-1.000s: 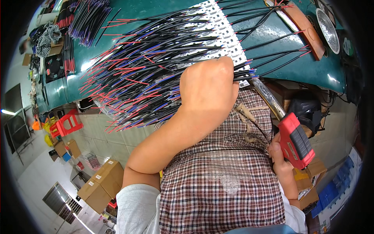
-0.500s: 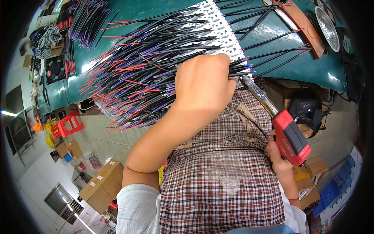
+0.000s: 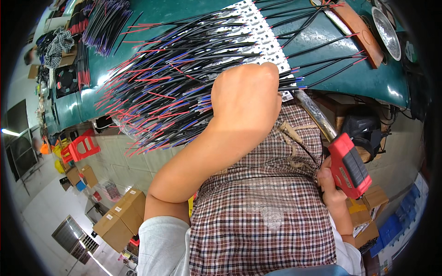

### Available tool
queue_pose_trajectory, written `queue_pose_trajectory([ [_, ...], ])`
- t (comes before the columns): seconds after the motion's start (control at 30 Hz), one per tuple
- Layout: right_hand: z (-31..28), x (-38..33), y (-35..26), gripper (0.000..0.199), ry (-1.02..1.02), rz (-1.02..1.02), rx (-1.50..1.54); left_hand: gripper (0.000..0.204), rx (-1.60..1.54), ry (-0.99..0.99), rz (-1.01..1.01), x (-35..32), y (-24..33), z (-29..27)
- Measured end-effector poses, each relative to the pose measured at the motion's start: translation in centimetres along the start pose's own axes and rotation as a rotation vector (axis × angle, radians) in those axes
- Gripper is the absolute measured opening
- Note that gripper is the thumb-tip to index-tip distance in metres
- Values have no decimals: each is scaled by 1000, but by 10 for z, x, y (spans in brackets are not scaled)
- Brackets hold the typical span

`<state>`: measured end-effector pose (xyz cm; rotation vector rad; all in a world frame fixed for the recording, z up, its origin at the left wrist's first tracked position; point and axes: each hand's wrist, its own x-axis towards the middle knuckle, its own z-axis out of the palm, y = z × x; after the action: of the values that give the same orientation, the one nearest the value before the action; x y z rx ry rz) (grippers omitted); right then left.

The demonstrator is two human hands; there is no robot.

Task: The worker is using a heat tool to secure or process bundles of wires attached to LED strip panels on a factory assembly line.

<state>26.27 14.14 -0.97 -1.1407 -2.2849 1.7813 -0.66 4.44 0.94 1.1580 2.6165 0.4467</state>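
Note:
A thick spread of black wires [image 3: 184,73] with red and blue ends lies across a white perforated strip [image 3: 258,23] at the table's near edge. My left hand [image 3: 246,99] is closed over wires at the strip's near end, knuckles up. Wire ends poke out to its right, and its fingertips are hidden. In my right hand [image 3: 332,188] is a red and black pistol-shaped soldering gun [image 3: 348,165] with a long metal barrel [image 3: 316,114]. The barrel slants up and left, its tip close to the poking wire ends; whether they touch I cannot tell.
Wire bundles [image 3: 105,25] lie on the green table [image 3: 147,9] at the far left. A curved brown piece [image 3: 363,39] and a silver dish [image 3: 386,34] are at the far right. Cartons [image 3: 120,218] and a red stool [image 3: 81,146] stand left; a black bag [image 3: 361,133] is right.
My left hand has shifted slightly right, still closed over the wires. The soldering gun has moved a little right and down, its tip drawing slightly away from the hand.

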Motion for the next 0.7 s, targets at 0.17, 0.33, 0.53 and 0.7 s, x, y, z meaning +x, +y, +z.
queue_pose_trajectory([
  [0.17, -2, 0, 7, 22, -18, -47, 131, 17, 22, -6, -4, 0, 2, -1],
  [0.33, -1, -2, 3, 24, 21, -2, 153, 18, 4, -38, -24, 0, 2, -3],
  [0.53, 5, 2, 0, 25, 8, -33, 46, 18, -34, -2, 13, 1, -5, -2],
  [0.7, 7, 7, 1, 25, 10, -62, 16, 18, -37, -11, 2, 1, -5, -3],
])
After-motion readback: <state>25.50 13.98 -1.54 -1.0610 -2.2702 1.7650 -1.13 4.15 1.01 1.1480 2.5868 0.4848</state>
